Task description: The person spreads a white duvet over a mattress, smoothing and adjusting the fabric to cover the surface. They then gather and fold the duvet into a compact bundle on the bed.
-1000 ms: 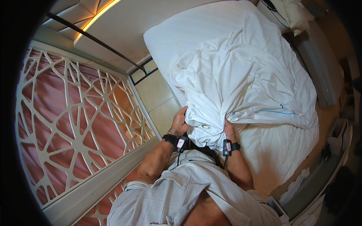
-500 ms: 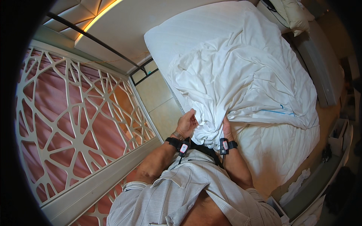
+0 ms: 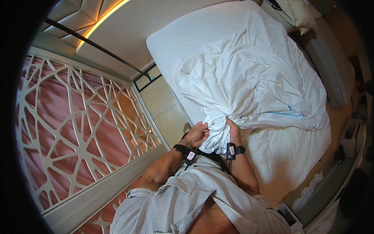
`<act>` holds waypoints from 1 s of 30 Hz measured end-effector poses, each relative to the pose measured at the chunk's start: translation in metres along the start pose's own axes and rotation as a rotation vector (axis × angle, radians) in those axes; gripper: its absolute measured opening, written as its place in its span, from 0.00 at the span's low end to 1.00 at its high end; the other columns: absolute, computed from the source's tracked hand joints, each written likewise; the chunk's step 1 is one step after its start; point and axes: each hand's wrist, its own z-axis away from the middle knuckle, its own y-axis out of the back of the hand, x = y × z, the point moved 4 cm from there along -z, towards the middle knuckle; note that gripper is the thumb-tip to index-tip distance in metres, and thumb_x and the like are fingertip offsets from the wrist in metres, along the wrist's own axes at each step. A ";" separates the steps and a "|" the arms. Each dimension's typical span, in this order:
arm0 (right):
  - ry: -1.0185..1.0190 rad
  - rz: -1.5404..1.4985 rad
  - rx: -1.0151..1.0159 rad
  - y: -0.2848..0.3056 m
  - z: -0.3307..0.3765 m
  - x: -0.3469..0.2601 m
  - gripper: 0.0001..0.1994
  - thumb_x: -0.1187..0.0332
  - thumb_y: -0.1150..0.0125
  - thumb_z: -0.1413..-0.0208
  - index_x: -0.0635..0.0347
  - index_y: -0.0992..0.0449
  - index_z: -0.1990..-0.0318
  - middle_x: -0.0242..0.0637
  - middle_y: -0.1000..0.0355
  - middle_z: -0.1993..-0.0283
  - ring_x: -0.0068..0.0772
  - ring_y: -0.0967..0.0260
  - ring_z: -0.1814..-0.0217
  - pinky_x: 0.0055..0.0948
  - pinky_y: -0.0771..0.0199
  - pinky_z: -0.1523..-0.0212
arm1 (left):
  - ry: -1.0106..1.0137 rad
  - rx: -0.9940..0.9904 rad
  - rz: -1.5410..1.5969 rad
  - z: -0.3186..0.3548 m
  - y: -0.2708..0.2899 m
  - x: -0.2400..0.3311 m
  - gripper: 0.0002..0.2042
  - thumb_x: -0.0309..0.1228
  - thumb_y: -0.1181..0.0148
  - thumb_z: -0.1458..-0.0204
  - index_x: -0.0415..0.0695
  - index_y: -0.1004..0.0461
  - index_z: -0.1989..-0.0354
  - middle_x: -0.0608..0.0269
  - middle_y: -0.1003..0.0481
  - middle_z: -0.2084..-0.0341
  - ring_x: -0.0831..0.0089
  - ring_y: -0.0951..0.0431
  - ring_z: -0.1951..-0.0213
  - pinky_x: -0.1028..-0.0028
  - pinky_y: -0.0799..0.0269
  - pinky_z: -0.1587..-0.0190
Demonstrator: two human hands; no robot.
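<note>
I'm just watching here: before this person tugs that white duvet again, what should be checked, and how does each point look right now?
1. Right hand gripping the bunched duvet: ok, fingers closed around the gathered cloth.
2. Left hand gripping too: cannot tell, it touches the bunch but its fingers look loosely curled.
3. Duvet free to move: ok, it lies crumpled on the bed with nothing on top.
4. Pillow clear of the duvet: ok, it sits at the far corner, off the bedding.
5. Floor beside the bed free for footing: ok in the tiled strip that shows; the feet are mostly hidden.
</note>
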 end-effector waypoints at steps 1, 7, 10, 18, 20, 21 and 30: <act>0.056 0.005 0.070 -0.003 0.001 -0.004 0.21 0.60 0.38 0.38 0.66 0.27 0.44 0.50 0.21 0.48 0.49 0.19 0.52 0.44 0.17 0.48 | 0.009 0.043 -0.009 0.001 -0.001 0.001 0.10 0.38 0.40 0.32 0.48 0.30 0.52 0.66 0.22 0.62 0.73 0.16 0.65 0.73 0.21 0.71; 0.321 0.019 0.306 0.020 -0.008 -0.022 0.19 0.65 0.36 0.40 0.66 0.25 0.46 0.43 0.22 0.49 0.43 0.22 0.52 0.42 0.22 0.45 | 0.093 0.087 -0.089 0.024 -0.029 0.016 0.15 0.40 0.40 0.33 0.45 0.34 0.48 0.49 0.24 0.50 0.61 0.12 0.60 0.73 0.25 0.78; 0.219 -0.017 0.215 0.021 -0.011 -0.019 0.20 0.64 0.37 0.39 0.66 0.25 0.43 0.43 0.21 0.49 0.43 0.21 0.51 0.42 0.21 0.46 | 0.094 0.098 -0.146 0.025 -0.027 0.013 0.14 0.41 0.40 0.33 0.46 0.33 0.49 0.50 0.22 0.53 0.63 0.13 0.64 0.74 0.26 0.78; 0.070 -0.033 0.123 0.019 -0.010 0.012 0.29 0.53 0.38 0.35 0.66 0.30 0.36 0.47 0.22 0.44 0.44 0.20 0.48 0.42 0.19 0.44 | -0.178 0.184 -0.762 0.008 -0.008 0.023 0.14 0.45 0.41 0.33 0.47 0.27 0.53 0.70 0.25 0.64 0.83 0.27 0.66 0.78 0.28 0.64; 0.085 -0.060 0.123 0.010 -0.008 0.014 0.28 0.55 0.34 0.37 0.64 0.30 0.37 0.45 0.21 0.47 0.43 0.20 0.50 0.40 0.16 0.50 | -0.163 0.170 -0.705 0.009 -0.022 0.026 0.16 0.46 0.40 0.33 0.45 0.26 0.52 0.71 0.26 0.63 0.83 0.28 0.64 0.78 0.29 0.62; 0.085 -0.060 0.114 0.003 -0.004 0.013 0.27 0.54 0.33 0.38 0.64 0.29 0.38 0.45 0.21 0.48 0.42 0.19 0.52 0.40 0.16 0.50 | -0.104 0.154 -0.620 0.011 -0.039 0.024 0.17 0.46 0.40 0.34 0.44 0.25 0.50 0.71 0.26 0.63 0.82 0.28 0.63 0.78 0.30 0.61; 0.112 -0.030 0.189 0.011 -0.008 0.007 0.22 0.58 0.37 0.37 0.66 0.26 0.43 0.45 0.20 0.52 0.42 0.19 0.56 0.39 0.16 0.53 | 0.017 0.001 -0.717 0.027 -0.062 0.024 0.25 0.45 0.36 0.36 0.41 0.27 0.38 0.65 0.21 0.50 0.77 0.24 0.49 0.71 0.27 0.44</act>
